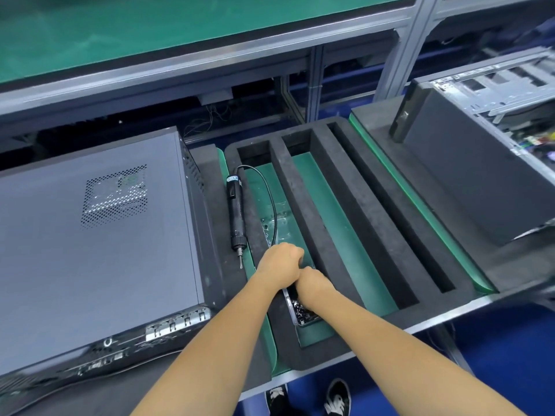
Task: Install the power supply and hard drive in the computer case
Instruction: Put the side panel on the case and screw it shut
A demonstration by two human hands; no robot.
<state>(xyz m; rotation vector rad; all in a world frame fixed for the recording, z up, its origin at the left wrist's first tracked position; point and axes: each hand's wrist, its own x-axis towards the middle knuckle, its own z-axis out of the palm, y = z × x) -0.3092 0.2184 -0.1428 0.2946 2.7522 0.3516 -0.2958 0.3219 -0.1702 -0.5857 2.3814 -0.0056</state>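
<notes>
Here, both hands meet over the left slot of the black foam tray (303,187) on the counter (444,313). The left hand (280,262) is curled into a fist; whether its fingers hold anything cannot be told. The right hand (312,285) reaches down into a clear screw box (303,315), its fingers hidden. An electric screwdriver (235,211) lies just beside the slot. The closed computer case (96,235) lies flat at left; an open case (492,127) stands at right.

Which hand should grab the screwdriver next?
Probably the left hand. It sits nearer the electric screwdriver, which lies on the foam just to its left. The right hand is over the clear screw tray, farther away.
</notes>
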